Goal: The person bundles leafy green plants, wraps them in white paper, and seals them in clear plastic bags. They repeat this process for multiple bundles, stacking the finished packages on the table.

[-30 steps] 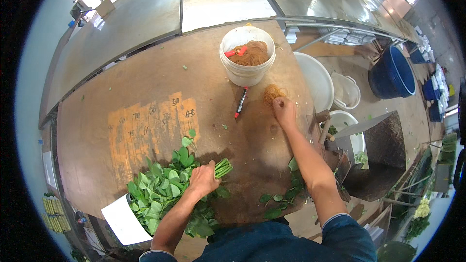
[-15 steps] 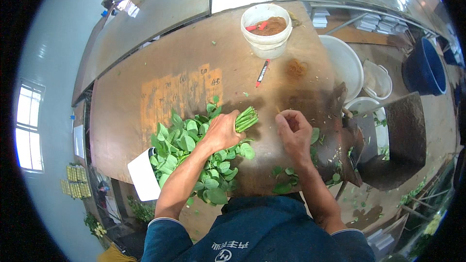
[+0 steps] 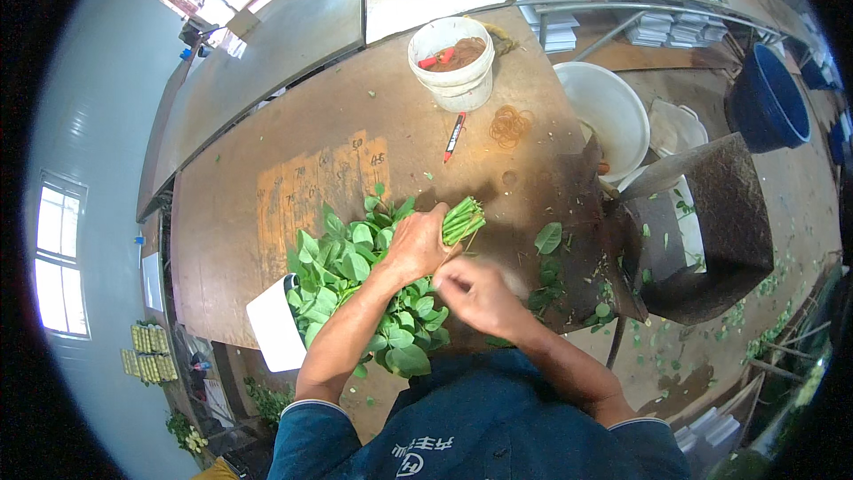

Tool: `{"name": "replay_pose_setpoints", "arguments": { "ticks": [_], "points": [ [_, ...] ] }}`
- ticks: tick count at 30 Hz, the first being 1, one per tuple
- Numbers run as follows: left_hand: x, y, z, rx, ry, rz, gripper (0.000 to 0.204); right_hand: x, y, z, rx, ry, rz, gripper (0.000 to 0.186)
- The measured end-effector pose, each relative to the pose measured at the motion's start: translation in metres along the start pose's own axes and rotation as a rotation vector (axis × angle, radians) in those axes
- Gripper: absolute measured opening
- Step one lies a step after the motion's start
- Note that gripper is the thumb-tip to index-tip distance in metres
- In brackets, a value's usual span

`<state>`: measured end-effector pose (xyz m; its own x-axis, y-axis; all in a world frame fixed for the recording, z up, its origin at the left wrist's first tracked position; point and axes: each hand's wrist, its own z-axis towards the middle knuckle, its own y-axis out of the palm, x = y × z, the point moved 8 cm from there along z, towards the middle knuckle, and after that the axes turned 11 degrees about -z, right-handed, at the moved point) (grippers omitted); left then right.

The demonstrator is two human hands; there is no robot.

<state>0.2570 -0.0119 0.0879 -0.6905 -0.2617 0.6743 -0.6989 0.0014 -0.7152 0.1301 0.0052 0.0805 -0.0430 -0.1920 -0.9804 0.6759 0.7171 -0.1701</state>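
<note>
My left hand (image 3: 416, 245) is closed round a bunch of green leafy stems (image 3: 462, 222), just behind their cut ends. The leaves (image 3: 339, 268) spread under my left forearm, and a white wrapper (image 3: 275, 324) encloses the far left end of the bunch. Just below the cut ends is my right hand (image 3: 484, 300), blurred at the edges, its fingers pinched on a thin brown rubber band (image 3: 454, 252). The band reaches up to the stems beside my left fingers; how far it goes round them is hidden.
On the wooden table (image 3: 240, 187) lie a red-tipped marker (image 3: 455, 137) and a heap of rubber bands (image 3: 511, 127). A white bucket (image 3: 453, 84) of brown bands stands behind them. Loose leaves (image 3: 548, 238) lie to the right, near a dark metal frame (image 3: 724, 213) and a white tub (image 3: 613, 107).
My right hand has moved left and down, bringing the band from apart on the right to the stems. My left hand still grips the bunch. The whole view has shifted slightly.
</note>
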Motion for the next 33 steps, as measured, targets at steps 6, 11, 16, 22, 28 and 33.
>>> {"name": "replay_pose_setpoints", "arguments": {
  "ticks": [6, 11, 16, 22, 28, 33],
  "points": [
    [-0.015, 0.031, -0.005, -0.045, 0.024, 0.044, 0.036, -0.001, 0.024, -0.016, -0.117, 0.049, 0.077, 0.006],
    [-0.009, 0.03, -0.008, -0.089, -0.029, 0.081, 0.038, 0.01, -0.101, -0.007, 0.367, 0.297, 0.042, 0.017],
    [-0.01, 0.035, -0.007, -0.073, -0.029, 0.116, 0.041, 0.012, -0.094, 0.002, 0.387, 0.282, -0.048, 0.017],
    [-0.009, 0.04, -0.007, -0.03, -0.005, 0.141, 0.042, 0.021, -0.047, 0.005, 0.212, 0.193, -0.242, 0.015],
    [-0.012, 0.048, -0.009, -0.01, 0.107, 0.154, 0.041, 0.014, -0.023, 0.0, -0.048, 0.178, -0.355, 0.02],
    [-0.011, 0.053, -0.011, -0.008, 0.062, 0.107, 0.041, -0.004, -0.07, -0.007, 0.318, 0.19, -0.377, 0.016]
  ]
}}
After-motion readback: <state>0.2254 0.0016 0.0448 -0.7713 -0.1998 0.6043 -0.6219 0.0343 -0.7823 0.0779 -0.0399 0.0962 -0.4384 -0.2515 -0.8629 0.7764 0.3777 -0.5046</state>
